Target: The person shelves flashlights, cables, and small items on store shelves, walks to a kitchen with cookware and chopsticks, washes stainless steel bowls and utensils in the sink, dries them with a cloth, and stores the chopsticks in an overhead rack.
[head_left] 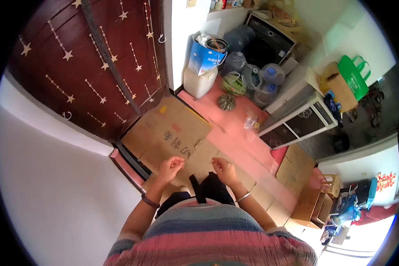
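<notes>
My left hand is raised in front of my body, its fingers curled in. Level with it, my right hand is loosely closed too, and a gap separates the two. I see no object in either one. Below and beyond them lies flattened cardboard with dark handwritten characters on the floor. A dark band circles my left wrist and a pale bracelet my right.
A dark red door hung with star strings stands ahead left. A white container, a striped squash, a watermelon and several large bottles crowd the far wall. A cabinet and a wooden shelf unit stand to the right.
</notes>
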{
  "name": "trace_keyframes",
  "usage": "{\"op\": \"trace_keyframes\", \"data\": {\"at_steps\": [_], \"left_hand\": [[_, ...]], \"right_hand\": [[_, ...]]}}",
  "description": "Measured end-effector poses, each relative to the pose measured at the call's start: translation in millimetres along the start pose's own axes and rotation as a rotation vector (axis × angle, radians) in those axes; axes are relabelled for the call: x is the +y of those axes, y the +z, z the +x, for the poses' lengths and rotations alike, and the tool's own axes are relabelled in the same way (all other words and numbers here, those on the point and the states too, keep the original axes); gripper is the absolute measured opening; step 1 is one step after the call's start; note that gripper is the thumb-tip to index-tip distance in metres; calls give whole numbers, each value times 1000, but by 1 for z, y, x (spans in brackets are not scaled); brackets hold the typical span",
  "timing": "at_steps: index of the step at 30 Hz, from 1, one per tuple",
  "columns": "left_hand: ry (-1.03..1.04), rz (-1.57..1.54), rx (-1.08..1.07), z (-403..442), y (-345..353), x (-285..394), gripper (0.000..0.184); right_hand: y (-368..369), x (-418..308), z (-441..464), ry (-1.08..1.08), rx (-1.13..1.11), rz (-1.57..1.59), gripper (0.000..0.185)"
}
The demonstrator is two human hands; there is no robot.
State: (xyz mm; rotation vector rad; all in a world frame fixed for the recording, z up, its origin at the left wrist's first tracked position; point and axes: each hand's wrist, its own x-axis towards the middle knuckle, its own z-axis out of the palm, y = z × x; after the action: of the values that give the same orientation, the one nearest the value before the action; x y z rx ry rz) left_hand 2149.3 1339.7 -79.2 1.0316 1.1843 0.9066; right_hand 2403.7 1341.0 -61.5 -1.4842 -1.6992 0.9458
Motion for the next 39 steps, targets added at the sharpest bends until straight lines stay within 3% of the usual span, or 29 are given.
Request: {"op": "trace_keyframes", "data": {"at_steps": [5,9,12,14,16,19,22,26,30,31,33,36,39], "left_hand": [[-34,-88,116,102,-15,27,19],[-88,-115,160,217,-22,65,22],[-134,-144,199,332,-21,103,29],[-194,-146,174,397,-14,121,34],[-225,-22,99,469,-6,150,39],[-207,72,53,580,2,167,46],[-174,-34,-8,669,13,190,53],[-231,-90,17,750,21,196,60],[-329,-164,54,791,25,199,66],[-346,-169,70,799,24,195,65],[-377,-176,100,815,24,179,65],[-428,-174,163,828,29,171,60],[-459,-175,23,833,28,181,55]], "right_hand": [[-18,69,176,31,2,-73,25],[-57,73,364,-52,105,-205,26],[-69,95,517,-141,220,-27,26],[-75,110,609,-207,265,-210,27],[-77,124,688,-93,230,-141,30],[-66,160,782,-168,346,-523,35],[-64,167,831,-26,217,-815,35],[-69,180,868,127,-215,-984,24],[-104,193,871,-29,148,-749,17],[-123,188,867,-32,273,-567,16],[-142,205,871,68,339,-490,25],[-140,243,875,263,48,-517,31],[-127,251,870,197,139,-483,33]]}}
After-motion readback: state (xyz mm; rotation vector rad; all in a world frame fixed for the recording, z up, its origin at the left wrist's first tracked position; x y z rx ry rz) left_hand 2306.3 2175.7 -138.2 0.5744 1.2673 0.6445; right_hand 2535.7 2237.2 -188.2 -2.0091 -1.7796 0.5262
